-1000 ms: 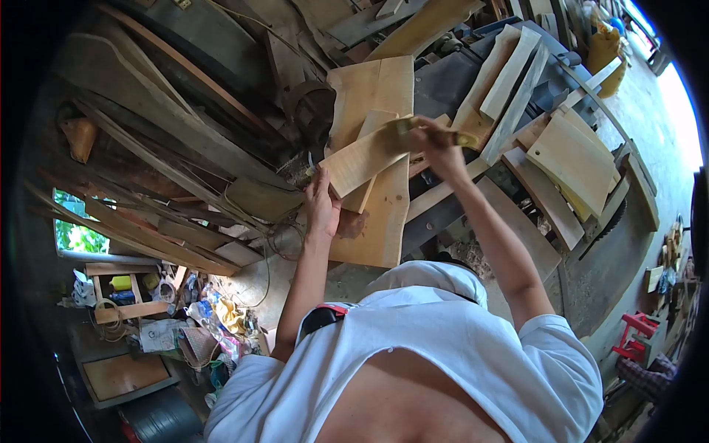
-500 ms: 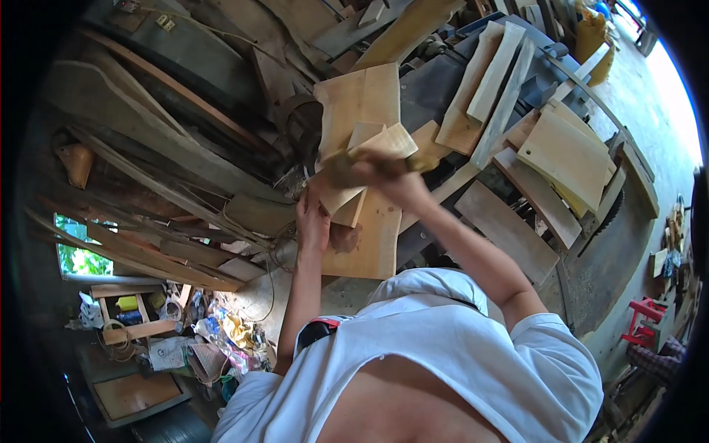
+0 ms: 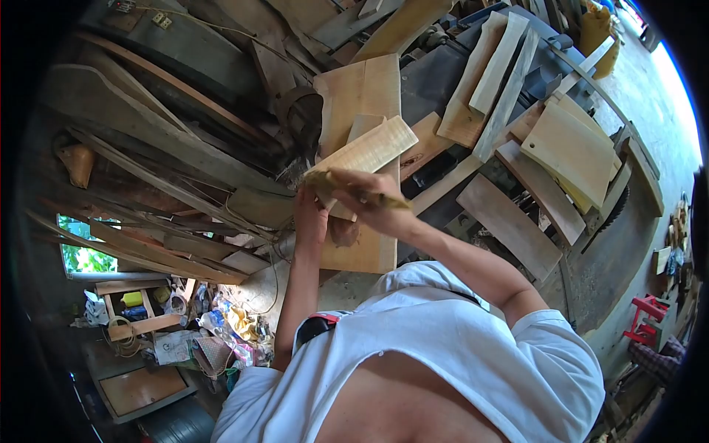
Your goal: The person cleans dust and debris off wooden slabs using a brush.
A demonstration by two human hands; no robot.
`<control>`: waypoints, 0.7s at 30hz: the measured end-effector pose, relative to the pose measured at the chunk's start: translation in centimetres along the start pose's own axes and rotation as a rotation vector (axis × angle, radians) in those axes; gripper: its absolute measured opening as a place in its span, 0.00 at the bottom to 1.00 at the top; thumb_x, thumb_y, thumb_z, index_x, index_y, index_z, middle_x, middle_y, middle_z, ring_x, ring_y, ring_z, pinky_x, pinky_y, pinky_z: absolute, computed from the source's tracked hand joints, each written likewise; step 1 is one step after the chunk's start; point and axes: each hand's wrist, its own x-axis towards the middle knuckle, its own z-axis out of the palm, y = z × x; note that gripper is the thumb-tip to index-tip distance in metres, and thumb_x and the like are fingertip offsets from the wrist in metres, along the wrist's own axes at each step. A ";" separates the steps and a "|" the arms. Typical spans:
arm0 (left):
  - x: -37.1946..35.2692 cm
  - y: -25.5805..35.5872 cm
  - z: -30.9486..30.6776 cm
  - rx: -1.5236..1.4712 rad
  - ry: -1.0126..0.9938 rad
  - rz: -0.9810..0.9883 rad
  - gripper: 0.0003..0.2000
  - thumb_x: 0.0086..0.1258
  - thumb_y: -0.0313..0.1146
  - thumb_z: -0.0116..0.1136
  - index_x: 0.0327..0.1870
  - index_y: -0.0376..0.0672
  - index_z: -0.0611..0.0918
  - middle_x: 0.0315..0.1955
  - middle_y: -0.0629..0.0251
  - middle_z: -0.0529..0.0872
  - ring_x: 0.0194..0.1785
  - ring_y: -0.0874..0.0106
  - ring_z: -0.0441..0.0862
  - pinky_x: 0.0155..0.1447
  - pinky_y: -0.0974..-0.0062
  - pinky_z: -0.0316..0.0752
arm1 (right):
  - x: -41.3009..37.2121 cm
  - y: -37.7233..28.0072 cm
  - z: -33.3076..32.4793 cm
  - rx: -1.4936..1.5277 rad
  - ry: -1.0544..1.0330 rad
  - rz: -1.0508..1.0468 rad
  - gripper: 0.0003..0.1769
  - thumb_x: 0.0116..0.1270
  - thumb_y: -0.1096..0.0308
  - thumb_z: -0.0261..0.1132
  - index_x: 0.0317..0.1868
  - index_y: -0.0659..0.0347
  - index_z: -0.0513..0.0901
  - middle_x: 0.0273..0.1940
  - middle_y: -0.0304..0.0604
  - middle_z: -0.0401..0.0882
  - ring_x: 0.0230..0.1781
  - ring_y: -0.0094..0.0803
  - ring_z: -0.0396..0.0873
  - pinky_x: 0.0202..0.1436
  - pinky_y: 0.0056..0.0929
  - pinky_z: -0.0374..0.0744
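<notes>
Steadying the pale plank (image 3: 373, 146) at its near-left end, I had the left hand (image 3: 310, 220) closed on it from my remote post, although the tool hid some fingertips. The right hand (image 3: 365, 189) was clamped around a wooden-handled tool (image 3: 319, 179), probably a brush, whose head lay over the plank's near end, just beside the left hand. The end grip presumably served to stop the plank sliding while leaving most of its face exposed. The plank lay slanted across a smaller board (image 3: 362, 125) above a wide board (image 3: 373, 85); this stack probably raised it to a convenient level. The plank was narrow, straight-edged and yellowish, with faint bands across its upper face; its covered near end I could not judge.
</notes>
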 end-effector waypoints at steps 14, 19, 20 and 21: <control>1.5 -1.1 -1.5 0.054 0.097 -0.019 0.17 0.78 0.41 0.49 0.57 0.36 0.74 0.51 0.60 0.81 0.52 0.69 0.82 0.51 0.68 0.83 | -1.7 1.7 -2.4 -0.354 0.133 -0.189 0.19 0.63 0.76 0.65 0.55 0.61 0.81 0.38 0.52 0.84 0.35 0.38 0.85 0.40 0.30 0.82; 2.5 -1.4 -2.8 0.038 0.088 -0.061 0.18 0.78 0.39 0.49 0.57 0.32 0.73 0.51 0.55 0.81 0.53 0.63 0.82 0.53 0.62 0.82 | -2.4 -0.2 -0.8 -0.174 0.054 -0.137 0.18 0.66 0.73 0.65 0.56 0.63 0.80 0.41 0.49 0.85 0.36 0.32 0.84 0.39 0.28 0.81; 2.6 -1.4 -2.9 0.032 0.093 -0.056 0.18 0.78 0.39 0.49 0.57 0.32 0.73 0.51 0.55 0.81 0.53 0.63 0.82 0.53 0.62 0.82 | -1.8 0.4 -2.4 -0.112 0.089 0.024 0.18 0.65 0.71 0.66 0.55 0.63 0.80 0.44 0.49 0.85 0.39 0.32 0.85 0.42 0.28 0.81; 2.6 -1.3 -2.7 0.031 0.144 -0.073 0.18 0.78 0.39 0.49 0.57 0.32 0.73 0.51 0.55 0.81 0.54 0.63 0.82 0.52 0.61 0.83 | -1.0 1.1 -4.2 -0.049 0.121 0.184 0.19 0.65 0.69 0.67 0.55 0.64 0.80 0.46 0.50 0.86 0.43 0.32 0.85 0.45 0.29 0.81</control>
